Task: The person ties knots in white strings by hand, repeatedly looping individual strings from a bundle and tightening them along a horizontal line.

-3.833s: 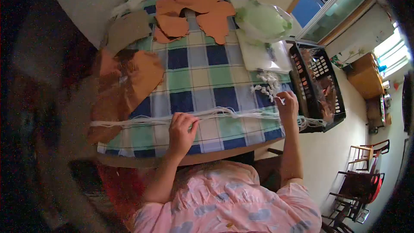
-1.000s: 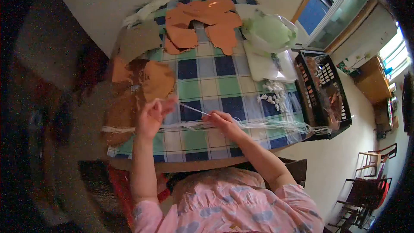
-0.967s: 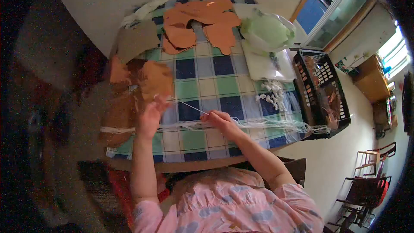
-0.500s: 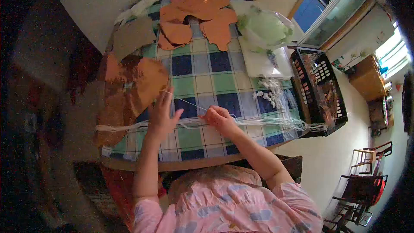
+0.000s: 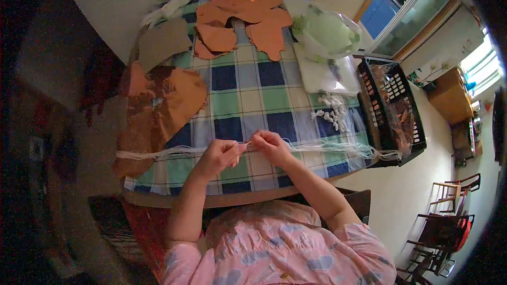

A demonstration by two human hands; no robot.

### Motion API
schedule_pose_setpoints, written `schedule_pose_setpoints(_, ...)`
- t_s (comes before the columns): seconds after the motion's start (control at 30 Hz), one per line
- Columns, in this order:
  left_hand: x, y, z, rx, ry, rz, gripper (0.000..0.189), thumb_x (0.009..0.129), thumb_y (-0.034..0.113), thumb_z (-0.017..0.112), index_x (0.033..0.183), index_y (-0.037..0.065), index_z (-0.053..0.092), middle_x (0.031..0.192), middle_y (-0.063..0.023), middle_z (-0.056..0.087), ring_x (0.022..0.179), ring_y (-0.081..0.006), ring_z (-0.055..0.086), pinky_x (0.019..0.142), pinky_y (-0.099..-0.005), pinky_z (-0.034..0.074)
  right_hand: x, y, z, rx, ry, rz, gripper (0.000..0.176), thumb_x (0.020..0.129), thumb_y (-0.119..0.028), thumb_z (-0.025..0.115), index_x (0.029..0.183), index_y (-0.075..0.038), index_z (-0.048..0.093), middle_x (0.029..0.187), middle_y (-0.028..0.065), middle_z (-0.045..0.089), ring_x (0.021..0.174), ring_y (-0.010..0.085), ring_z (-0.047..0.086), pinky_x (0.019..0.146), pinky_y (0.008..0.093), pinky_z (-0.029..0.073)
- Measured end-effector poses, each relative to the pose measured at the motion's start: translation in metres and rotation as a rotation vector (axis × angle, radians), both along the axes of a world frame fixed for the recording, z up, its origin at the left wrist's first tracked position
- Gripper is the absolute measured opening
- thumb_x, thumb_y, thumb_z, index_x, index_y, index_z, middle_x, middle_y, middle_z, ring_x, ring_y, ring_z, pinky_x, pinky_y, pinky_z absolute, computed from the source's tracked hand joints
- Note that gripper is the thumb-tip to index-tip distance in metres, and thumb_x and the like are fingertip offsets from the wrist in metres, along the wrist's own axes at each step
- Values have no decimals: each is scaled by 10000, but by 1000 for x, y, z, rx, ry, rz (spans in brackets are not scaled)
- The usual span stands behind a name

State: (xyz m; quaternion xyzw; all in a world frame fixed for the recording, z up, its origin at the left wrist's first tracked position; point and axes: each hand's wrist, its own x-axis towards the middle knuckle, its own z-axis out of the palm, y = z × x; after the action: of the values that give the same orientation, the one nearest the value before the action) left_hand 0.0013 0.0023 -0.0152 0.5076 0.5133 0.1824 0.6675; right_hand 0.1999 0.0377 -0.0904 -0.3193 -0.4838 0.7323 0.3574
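A long bundle of thin white strings (image 5: 332, 148) lies across the near side of the table, running under both hands. My left hand (image 5: 221, 157) is closed in a pinch on a white string near the middle of the bundle. Right beside it, my right hand (image 5: 269, 146) pinches the string too, the fingertips of both hands nearly touching. The short piece between the fingers is too small to make out clearly. Beyond the right hand lies a small pile of knotted white string bits (image 5: 334, 112).
Orange-brown cut sheets (image 5: 240, 10) lie at the far side of the checked tablecloth (image 5: 227, 103); brown sheets (image 5: 174, 100) lie at left. A clear plastic bag with green contents (image 5: 327, 31) is back right. A black crate (image 5: 393, 105) stands at the right edge.
My left hand was open and further forward, with a string stretched from it to the right hand. It has come back and right, closing beside the right hand, which stayed nearly still.
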Motion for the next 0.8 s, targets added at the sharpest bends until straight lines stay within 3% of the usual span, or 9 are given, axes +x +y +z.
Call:
schedule_pose_setpoints(0.1,17,-6,-14,295,-583,405,195,857,199,561,799,15,582,810,-51,618,811,-145,577,765,-286,441,0,-2,-10,99,-50,45,260,921,-262,497,821,-33,566,729,-33,514,727,54,484,665,212,420)
schedule_pose_setpoints(0.17,33,2,-30,820,-153,417,261,874,260,528,813,12,583,782,-60,631,735,-161,589,704,-288,457,-1,-3,3,58,-49,8,259,922,-258,495,830,-28,574,736,-29,524,723,55,484,669,211,420)
schedule_pose_setpoints(0.23,35,4,-28,936,190,296,281,887,272,506,851,5,583,824,-76,635,739,-175,595,690,-290,464,0,-1,2,82,-48,15,248,926,-245,489,856,-21,572,768,-17,540,739,62,489,680,218,424)
schedule_pose_setpoints(0.3,24,-3,-20,655,408,66,259,895,237,497,911,-7,582,936,-100,631,823,-187,596,721,-293,462,1,-1,0,126,-48,45,240,929,-232,482,878,-14,567,804,-4,553,763,70,494,693,224,428)
schedule_pose_setpoints(0.43,9,2,-44,165,-620,382,214,890,214,503,898,12,575,850,-62,614,805,-196,578,726,-311,434,-8,-10,5,187,-77,57,219,935,-205,465,917,-2,547,878,20,559,824,95,503,730,238,428)
schedule_pose_setpoints(0.53,40,-4,4,512,-303,648,263,908,262,474,799,36,553,742,-19,596,741,-166,556,703,-312,388,-11,-14,23,245,-75,27,170,937,-162,457,914,-8,525,883,18,532,825,82,478,741,227,407)
schedule_pose_setpoints(0.6,19,-9,-1,951,378,234,284,926,285,444,830,44,560,790,-16,603,783,-166,565,773,-301,390,-11,-12,32,333,-100,28,139,935,-131,454,911,-7,514,875,20,521,823,79,468,748,221,398)
schedule_pose_setpoints(0.7,4,-11,2,275,-316,224,284,931,285,439,872,33,556,830,-22,613,832,-190,561,841,-325,370,-15,-6,45,407,-130,-3,91,916,-84,471,920,-1,508,859,46,532,830,108,492,760,237,410)
schedule_pose_setpoints(0.8,25,-5,10,600,-226,483,275,929,276,444,887,29,556,851,-29,612,841,-179,561,850,-315,378,-20,-5,54,463,-304,44,69,906,-70,478,915,-8,509,842,70,540,822,125,510,751,248,419)
